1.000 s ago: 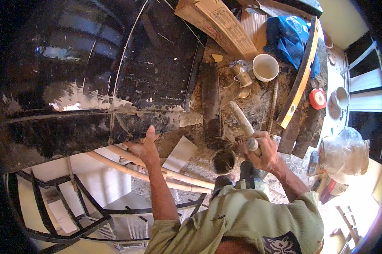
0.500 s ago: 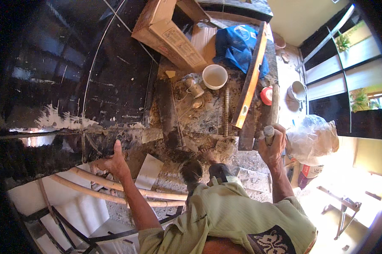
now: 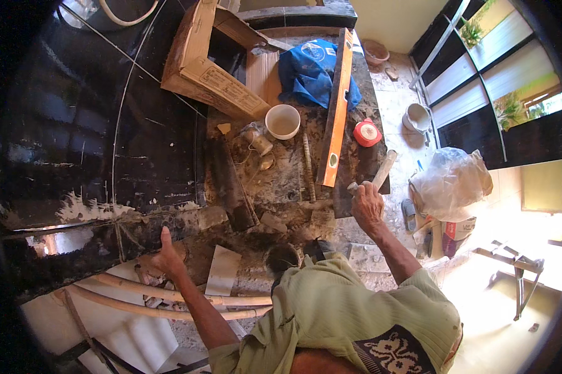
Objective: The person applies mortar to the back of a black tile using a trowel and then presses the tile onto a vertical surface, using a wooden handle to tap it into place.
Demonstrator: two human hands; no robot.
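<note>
My left hand (image 3: 167,257) is at the edge of a black tile strip (image 3: 100,250), its thumb raised against the strip and apart from the fingers. The fingers point left along the lower edge and are partly hidden. My right hand (image 3: 369,209) is closed around a wooden tool (image 3: 385,169). Its pale bar sticks out up and right beyond the fist, and a small rounded end shows at the left; I cannot tell its exact kind. Beyond it an orange spirit level (image 3: 336,118) lies on the dirty work surface, with a red tape measure (image 3: 367,133) to its right.
A cardboard box (image 3: 222,90), a blue bag (image 3: 309,75) and a white tub (image 3: 283,121) stand at the back. Wooden poles (image 3: 144,287) run below my left arm. To the right are a bulging plastic sack (image 3: 452,184), a bucket (image 3: 416,118) and a metal stand (image 3: 519,265).
The whole view has shifted. My right hand has moved left with the wooden tool, whose bar now slants up and right from the fist. My left hand stays at the strip's edge.
</note>
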